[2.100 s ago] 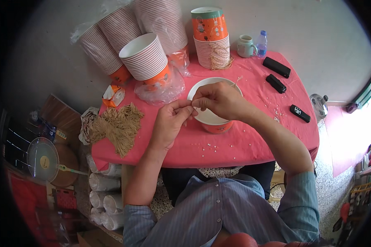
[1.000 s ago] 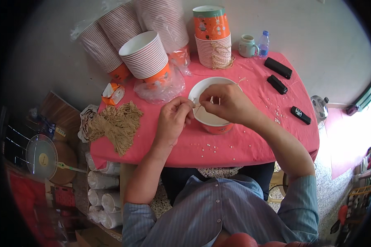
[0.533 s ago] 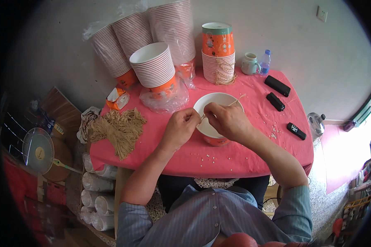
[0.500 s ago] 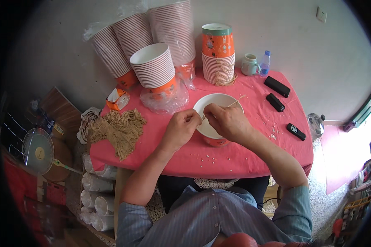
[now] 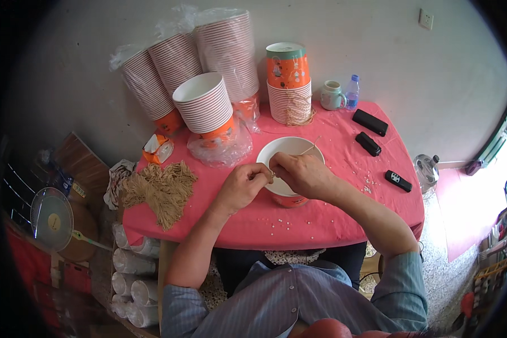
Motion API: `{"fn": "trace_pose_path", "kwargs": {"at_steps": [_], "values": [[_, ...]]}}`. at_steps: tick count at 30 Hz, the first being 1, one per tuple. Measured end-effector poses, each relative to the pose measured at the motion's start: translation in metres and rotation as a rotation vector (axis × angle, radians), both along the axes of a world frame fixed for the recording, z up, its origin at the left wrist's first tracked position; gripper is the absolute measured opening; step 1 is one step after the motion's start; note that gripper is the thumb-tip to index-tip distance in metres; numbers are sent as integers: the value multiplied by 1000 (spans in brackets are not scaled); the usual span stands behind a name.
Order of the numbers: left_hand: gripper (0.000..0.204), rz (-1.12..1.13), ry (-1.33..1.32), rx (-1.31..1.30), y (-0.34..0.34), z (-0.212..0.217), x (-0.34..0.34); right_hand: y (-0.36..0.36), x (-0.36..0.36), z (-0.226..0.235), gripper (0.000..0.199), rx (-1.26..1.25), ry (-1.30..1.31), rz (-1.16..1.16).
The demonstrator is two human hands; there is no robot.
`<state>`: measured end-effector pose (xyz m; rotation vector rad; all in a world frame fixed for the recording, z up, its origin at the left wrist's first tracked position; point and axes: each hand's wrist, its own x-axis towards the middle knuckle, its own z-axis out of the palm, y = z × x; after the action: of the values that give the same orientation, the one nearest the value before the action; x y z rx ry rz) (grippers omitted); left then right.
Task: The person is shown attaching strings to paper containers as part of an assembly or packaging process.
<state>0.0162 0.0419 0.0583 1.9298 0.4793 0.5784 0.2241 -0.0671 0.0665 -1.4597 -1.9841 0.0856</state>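
A white paper bowl [image 5: 290, 151] with an orange outside stood near the middle of the pink table [image 5: 332, 214], just in front of the person. The right hand [image 5: 301, 174] lay over its near rim, fingers curled in on a thin tan cord [image 5: 308, 149] that crossed the bowl's mouth. The left hand [image 5: 243, 185] sat just left of the bowl, fingertips pinched narrow against the right hand's; what they pinched was too small to tell. A heap of tan cords [image 5: 160, 188] lay at the table's left edge. Stacks of paper bowls [image 5: 205, 104] stood at the far side, and 3 black remotes [image 5: 372, 135] lay to the right.
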Motion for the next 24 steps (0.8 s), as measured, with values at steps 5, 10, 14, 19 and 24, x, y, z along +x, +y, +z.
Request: {"fn": "trace_pose_path", "kwargs": {"at_steps": [5,10,14,19,24], "values": [[20,-26,-52,-120,-1,0,-1,2,6,1,13,-6,99,65],[20,37,-27,-242,-7,6,-2,2,7,6,13,1,140,112],[17,14,-59,-241,-6,6,1,-4,12,9,13,-11,261,149],[17,27,-63,-278,-5,8,1,-5,12,8,19,-13,322,224],[22,65,-4,-350,-5,9,-1,-7,3,15,15,-43,296,139]]}}
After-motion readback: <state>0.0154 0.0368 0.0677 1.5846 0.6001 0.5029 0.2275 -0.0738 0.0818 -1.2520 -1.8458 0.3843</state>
